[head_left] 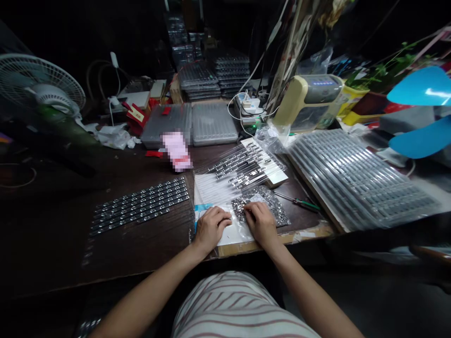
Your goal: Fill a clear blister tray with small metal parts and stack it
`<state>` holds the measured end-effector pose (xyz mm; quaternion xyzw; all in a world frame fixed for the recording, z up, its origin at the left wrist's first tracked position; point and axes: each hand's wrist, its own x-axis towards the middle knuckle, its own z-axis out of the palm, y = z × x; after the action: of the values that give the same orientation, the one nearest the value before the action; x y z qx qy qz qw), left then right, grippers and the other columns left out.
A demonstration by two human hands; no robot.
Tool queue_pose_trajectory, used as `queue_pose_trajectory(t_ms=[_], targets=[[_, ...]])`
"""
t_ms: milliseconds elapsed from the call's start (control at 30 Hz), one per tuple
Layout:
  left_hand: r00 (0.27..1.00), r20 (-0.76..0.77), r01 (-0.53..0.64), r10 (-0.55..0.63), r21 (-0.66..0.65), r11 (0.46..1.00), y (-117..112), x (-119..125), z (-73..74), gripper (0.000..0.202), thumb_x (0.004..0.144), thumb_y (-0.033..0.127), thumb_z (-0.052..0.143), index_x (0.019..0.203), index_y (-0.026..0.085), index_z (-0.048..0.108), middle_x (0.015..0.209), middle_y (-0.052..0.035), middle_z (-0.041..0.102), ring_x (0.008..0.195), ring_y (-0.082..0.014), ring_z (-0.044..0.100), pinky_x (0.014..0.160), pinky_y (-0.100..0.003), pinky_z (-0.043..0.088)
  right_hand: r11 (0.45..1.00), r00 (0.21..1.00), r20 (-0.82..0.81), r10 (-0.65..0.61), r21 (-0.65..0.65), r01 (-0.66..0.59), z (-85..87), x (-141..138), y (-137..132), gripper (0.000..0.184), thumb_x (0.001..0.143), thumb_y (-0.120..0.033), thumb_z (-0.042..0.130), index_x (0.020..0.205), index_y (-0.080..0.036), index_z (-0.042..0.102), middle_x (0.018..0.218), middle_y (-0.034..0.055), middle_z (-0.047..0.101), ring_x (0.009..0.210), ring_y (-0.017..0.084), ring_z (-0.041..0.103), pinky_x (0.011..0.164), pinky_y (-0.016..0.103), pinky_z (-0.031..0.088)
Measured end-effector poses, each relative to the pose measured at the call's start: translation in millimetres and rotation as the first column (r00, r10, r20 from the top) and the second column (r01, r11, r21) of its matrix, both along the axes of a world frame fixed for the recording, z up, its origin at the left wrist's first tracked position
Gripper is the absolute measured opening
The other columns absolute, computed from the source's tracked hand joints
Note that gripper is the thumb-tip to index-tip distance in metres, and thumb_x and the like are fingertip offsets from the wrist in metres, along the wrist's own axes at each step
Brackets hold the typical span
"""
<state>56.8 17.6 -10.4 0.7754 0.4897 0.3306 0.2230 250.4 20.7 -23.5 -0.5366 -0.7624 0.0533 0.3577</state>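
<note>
My left hand (pixel 210 228) rests on a white sheet (pixel 229 237) at the table's front edge. Its fingers are curled together, and whatever may be between the tips is too small to make out. At the opened plastic bag of small shiny metal parts (pixel 278 211), my right hand (pixel 262 224) has its thumb and fingers bent into a pinch; what the tips hold is unclear. Beyond both hands lies a clear plastic tray (pixel 214 185) with dark strips (pixel 232 164) carrying small metal pieces. Left of my hands, several black strips with shiny parts (pixel 141 204) lie in parallel rows.
A green-handled screwdriver (pixel 306 203) lies right of the bag. Stacked clear trays (pixel 362 178) fill the right side. Behind are more trays (pixel 214 123), a pink item (pixel 176 150), a yellowish machine (pixel 310 101) and blue fan blades (pixel 423 87). A white fan (pixel 38 84) stands left.
</note>
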Motion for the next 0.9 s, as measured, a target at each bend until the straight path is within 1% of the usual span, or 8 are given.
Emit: queue_pose_trajectory(t_ms=[167, 300, 400, 467, 533, 600, 733, 900], targets=[[1.000, 0.009, -0.001, 0.001, -0.004, 1.000, -1, 2, -1.8, 0.007, 0.082, 0.021, 0.064, 0.087, 0.021, 0.069, 0.083, -0.0025, 0.066, 0.081, -0.0167, 0.058, 0.075, -0.030, 0.046, 0.998, 0.996, -0.072, 0.059, 0.012, -0.058, 0.6, 2, 0, 0.011, 0.091, -0.020, 0.050, 0.093, -0.021, 0.061, 0.091, 0.0052, 0.065, 0.088, 0.018, 0.057, 0.080, 0.032, 0.045], [0.996, 0.087, -0.018, 0.017, 0.011, 1.000, 3, -2, 2.4, 0.010, 0.083, 0.019, 0.062, 0.088, 0.022, 0.070, 0.081, -0.0026, 0.065, 0.080, -0.0154, 0.059, 0.074, -0.028, 0.047, 0.996, 0.990, -0.112, 0.085, 0.033, -0.082, 5.7, -10, -2, 0.012, 0.091, -0.021, 0.051, 0.095, -0.021, 0.062, 0.090, 0.0051, 0.066, 0.087, 0.018, 0.058, 0.078, 0.031, 0.045], [0.987, 0.089, -0.142, 0.137, 0.057, 0.988, 12, -25, 9.9, 0.012, 0.084, 0.020, 0.061, 0.090, 0.022, 0.070, 0.085, -0.0034, 0.066, 0.083, -0.0162, 0.058, 0.077, -0.030, 0.046, 0.992, 0.987, -0.097, 0.125, 0.008, -0.125, 10.0, -27, -4, 0.010, 0.089, -0.027, 0.056, 0.087, -0.021, 0.064, 0.081, 0.0032, 0.067, 0.078, 0.016, 0.058, 0.073, 0.029, 0.043], [0.963, -0.019, -0.266, 0.270, 0.103, 0.958, 19, -50, 13.9, 0.010, 0.082, 0.024, 0.063, 0.087, 0.023, 0.071, 0.087, -0.0034, 0.067, 0.086, -0.0189, 0.057, 0.081, -0.034, 0.044, 0.990, 0.989, -0.057, 0.138, -0.025, -0.139, 12.0, -39, -6, 0.014, 0.087, -0.032, 0.060, 0.080, -0.021, 0.064, 0.076, 0.0019, 0.067, 0.074, 0.015, 0.057, 0.070, 0.028, 0.040], [0.900, -0.152, -0.389, 0.410, 0.149, 0.909, 22, -78, 15.2, 0.009, 0.081, 0.030, 0.065, 0.084, 0.026, 0.072, 0.090, -0.0033, 0.067, 0.091, -0.0223, 0.055, 0.084, -0.039, 0.040, 0.990, 0.991, -0.018, 0.134, -0.047, -0.135, 12.8, -48, -6, 0.016, 0.086, -0.034, 0.061, 0.076, -0.022, 0.066, 0.077, 0.0010, 0.068, 0.074, 0.015, 0.057, 0.071, 0.028, 0.037], [0.831, -0.237, -0.470, 0.504, 0.186, 0.863, 21, -103, 14.0, 0.010, 0.080, 0.034, 0.065, 0.083, 0.028, 0.073, 0.095, -0.0035, 0.066, 0.094, -0.0244, 0.054, 0.085, -0.041, 0.037, 0.991, 0.992, 0.013, 0.127, -0.052, -0.126, 12.4, -53, -5, 0.015, 0.087, -0.034, 0.061, 0.077, -0.024, 0.068, 0.081, 0.0008, 0.069, 0.076, 0.014, 0.056, 0.072, 0.029, 0.035], [0.765, -0.298, -0.524, 0.570, 0.227, 0.821, 11, -132, 9.5, 0.011, 0.080, 0.035, 0.063, 0.083, 0.029, 0.072, 0.102, -0.0034, 0.063, 0.099, -0.0251, 0.051, 0.088, -0.041, 0.035, 0.990, 0.989, 0.048, 0.138, -0.040, -0.136, 10.4, -55, -3, 0.014, 0.088, -0.032, 0.059, 0.082, -0.026, 0.070, 0.086, 0.0014, 0.068, 0.079, 0.014, 0.056, 0.071, 0.029, 0.034], [0.754, -0.311, -0.531, 0.578, 0.230, 0.816, 5, -140, 7.4, 0.013, 0.081, 0.033, 0.061, 0.085, 0.029, 0.072, 0.100, -0.0037, 0.062, 0.099, -0.0249, 0.051, 0.089, -0.041, 0.035, 0.986, 0.987, 0.031, 0.157, -0.062, -0.155, 10.9, -53, -4, 0.015, 0.089, -0.030, 0.057, 0.087, -0.026, 0.071, 0.089, 0.0024, 0.068, 0.080, 0.015, 0.056, 0.072, 0.031, 0.035]])
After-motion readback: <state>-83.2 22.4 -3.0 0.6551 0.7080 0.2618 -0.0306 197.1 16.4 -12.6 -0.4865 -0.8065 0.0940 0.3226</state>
